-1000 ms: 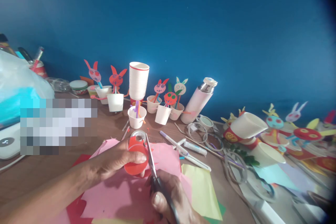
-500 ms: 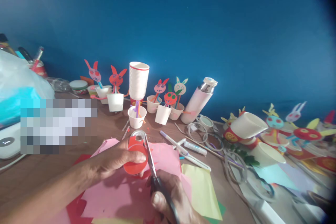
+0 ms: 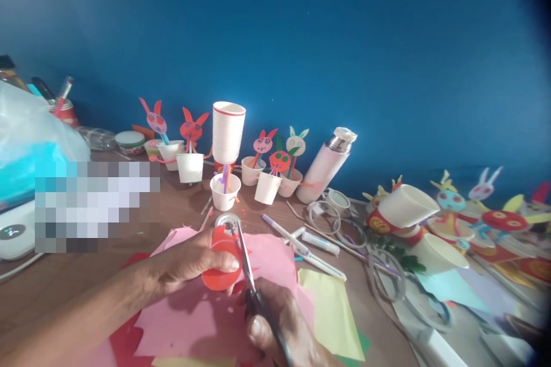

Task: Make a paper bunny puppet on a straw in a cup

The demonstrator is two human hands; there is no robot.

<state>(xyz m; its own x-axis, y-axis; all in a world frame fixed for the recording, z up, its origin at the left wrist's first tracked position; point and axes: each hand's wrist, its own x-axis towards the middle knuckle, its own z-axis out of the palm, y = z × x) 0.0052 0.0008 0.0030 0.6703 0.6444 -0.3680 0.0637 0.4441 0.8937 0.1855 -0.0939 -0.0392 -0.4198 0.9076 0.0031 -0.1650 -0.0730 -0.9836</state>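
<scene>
Between its thumb and fingers my left hand (image 3: pixel 196 258) pinches a piece of red paper (image 3: pixel 219 278) with a rounded outline. My right hand (image 3: pixel 279 315) is wrapped round the black handles of a pair of scissors (image 3: pixel 246 255). The blades point away from me and lie along the right edge of the red paper; whether they touch it I cannot tell. Beneath both hands spread pink paper sheets (image 3: pixel 181 321), with a yellow sheet (image 3: pixel 331 315) to the right. Just beyond the red paper lies a roll of tape (image 3: pixel 227 219), partly hidden.
White paper cups with rabbit-faced paper figures (image 3: pixel 189 167) stand along the blue wall, beside a stack of cups (image 3: pixel 228 135) and a leaning thermos (image 3: pixel 325 166). Markers (image 3: pixel 286 235), tape rolls (image 3: pixel 323 218) and more cup figures (image 3: pixel 450 200) lie rightward. A plastic bag (image 3: pixel 38 132) sits left.
The red paper has turned and tilted slightly in my left hand. My right hand and the scissors have barely moved.
</scene>
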